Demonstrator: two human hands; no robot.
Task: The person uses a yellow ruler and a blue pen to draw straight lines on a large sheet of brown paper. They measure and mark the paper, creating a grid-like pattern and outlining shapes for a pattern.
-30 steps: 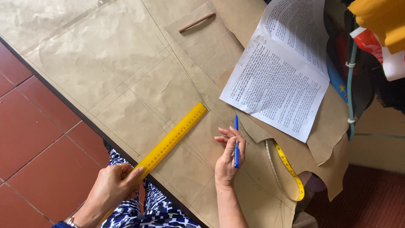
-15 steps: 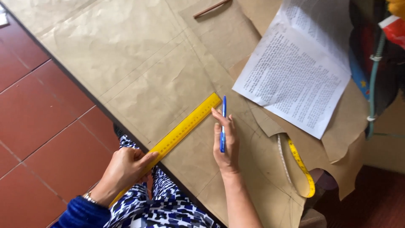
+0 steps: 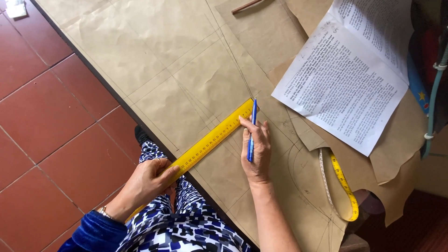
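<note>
1. Ruler: yellow, lying diagonally on brown paper, overhanging the tabletop's near edge; my left hand clamps its overhanging end.
2. Pen: blue, gripped by my right hand at the ruler's far end.
3. I'd press the ruler flat and keep the pen tight against its edge.

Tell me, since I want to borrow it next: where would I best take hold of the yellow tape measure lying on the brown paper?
Probably at the yellow tape measure's looped end near the table's lower edge, coming from above. It lies flat and limp on the brown paper, and its upper end runs under the printed sheet, so fingers should pinch the free curved part and lift.
</note>
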